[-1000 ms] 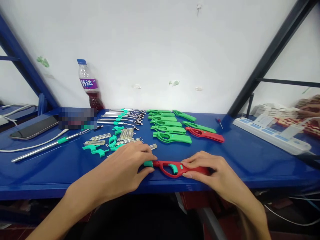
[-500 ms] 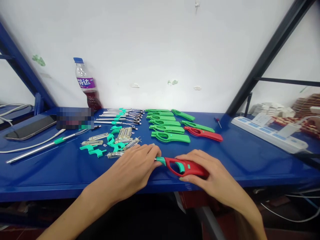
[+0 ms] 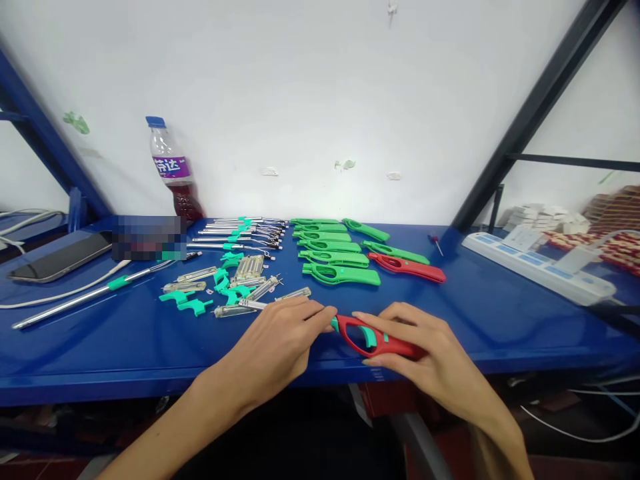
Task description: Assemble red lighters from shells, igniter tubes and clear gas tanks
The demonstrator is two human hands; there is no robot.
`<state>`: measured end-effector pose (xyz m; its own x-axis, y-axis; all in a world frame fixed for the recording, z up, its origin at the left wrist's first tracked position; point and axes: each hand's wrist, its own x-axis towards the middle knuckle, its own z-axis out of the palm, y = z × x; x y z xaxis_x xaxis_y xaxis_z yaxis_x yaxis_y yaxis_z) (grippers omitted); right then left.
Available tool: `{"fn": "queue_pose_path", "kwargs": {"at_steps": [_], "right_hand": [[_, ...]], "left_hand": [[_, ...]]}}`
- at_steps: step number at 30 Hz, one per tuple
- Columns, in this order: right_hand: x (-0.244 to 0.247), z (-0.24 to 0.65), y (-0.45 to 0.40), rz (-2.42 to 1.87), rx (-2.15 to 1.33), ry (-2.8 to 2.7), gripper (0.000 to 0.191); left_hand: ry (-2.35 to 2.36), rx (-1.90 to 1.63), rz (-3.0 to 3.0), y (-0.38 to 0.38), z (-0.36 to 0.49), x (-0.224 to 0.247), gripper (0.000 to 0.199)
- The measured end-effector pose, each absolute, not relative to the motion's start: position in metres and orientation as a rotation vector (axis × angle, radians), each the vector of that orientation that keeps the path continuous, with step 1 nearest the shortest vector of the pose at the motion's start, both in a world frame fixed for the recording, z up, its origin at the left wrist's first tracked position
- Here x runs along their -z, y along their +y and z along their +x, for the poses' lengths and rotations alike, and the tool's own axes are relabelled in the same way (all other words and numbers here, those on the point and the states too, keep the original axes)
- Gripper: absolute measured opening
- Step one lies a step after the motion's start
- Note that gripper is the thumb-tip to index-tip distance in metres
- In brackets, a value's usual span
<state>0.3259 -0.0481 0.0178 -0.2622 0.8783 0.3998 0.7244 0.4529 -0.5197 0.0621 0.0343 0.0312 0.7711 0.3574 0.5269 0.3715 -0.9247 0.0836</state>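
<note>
Wall: the white wall (image 3: 300, 87) stands behind the table (image 3: 475, 327); pale and green patches mark its surface.
Wall, top: a small white lump (image 3: 392, 9) adheres above the middle.
Table: blue, glossy top with a straight front edge.
Left frame: a blue post (image 3: 45, 133) slants beside the wall.
Right frame: a dark post (image 3: 530, 100) slants the opposite way; a thin crossbar (image 3: 575, 161) extends from it.
Floor: reddish-brown where visible at lower right (image 3: 570, 467); remainder in shadow.
Light: bright on the wall, dim below the table. Source out of view.
</note>
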Motion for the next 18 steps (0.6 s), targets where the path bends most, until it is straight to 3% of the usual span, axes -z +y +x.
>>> {"fn": "queue_pose_path", "kwargs": {"at_steps": [11, 18], "right_hand": [[-0.019, 0.326, -0.048, -1.270, -0.267, -2.074, 0.049], [0.000, 0.361, -0.047, -1.290, -0.220, -2.106, 0.046]], "left_hand": [[-0.522, 1.102, -2.774, 0.029, 0.072, -0.025, 0.033], [-0.507, 0.873, -2.691, 0.017, 0.080, -0.024, 0.020]]}}
